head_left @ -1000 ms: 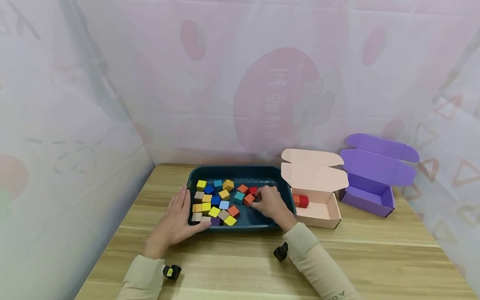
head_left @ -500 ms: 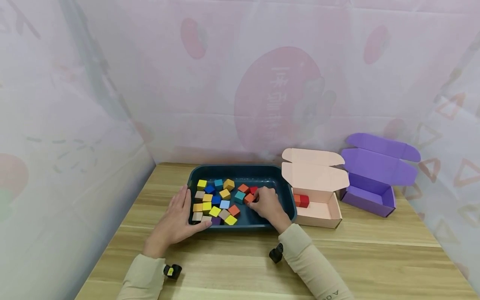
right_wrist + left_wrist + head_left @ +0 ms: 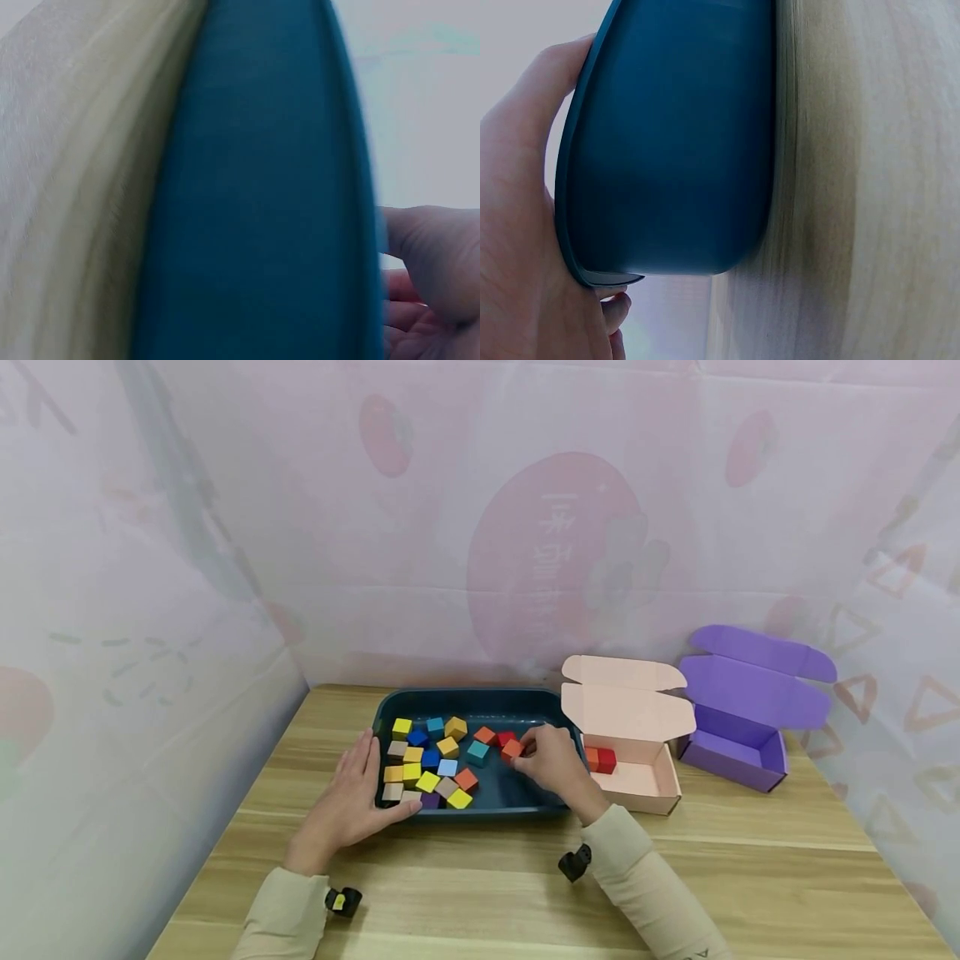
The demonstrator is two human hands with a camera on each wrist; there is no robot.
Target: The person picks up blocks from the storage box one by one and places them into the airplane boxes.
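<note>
A dark teal tray (image 3: 517,812) on the table holds several coloured wooden cubes, mostly in its left half. Between thumb and fingers, my right hand (image 3: 557,764) pinches an orange cube (image 3: 512,750) over the tray's right part. Just behind that cube sits a red cube (image 3: 506,738), partly covered. My left hand (image 3: 341,802) rests on the tray's near left corner with straight fingers, its thumb along the front rim. In the left wrist view, the left palm lies against the tray's rim (image 3: 564,187). The tray's wall hides the right fingertips in the right wrist view.
Right of the tray stands an open peach box (image 3: 630,781), with an orange cube and a red cube (image 3: 607,761) inside. Farther right is an open purple box (image 3: 738,760). Wooden tabletop (image 3: 465,885) extends in front; a printed curtain (image 3: 420,568) hangs behind.
My right hand has taken the orange cube from beside the teal cube and moved it slightly right and up. The left hand stays on the tray corner.
</note>
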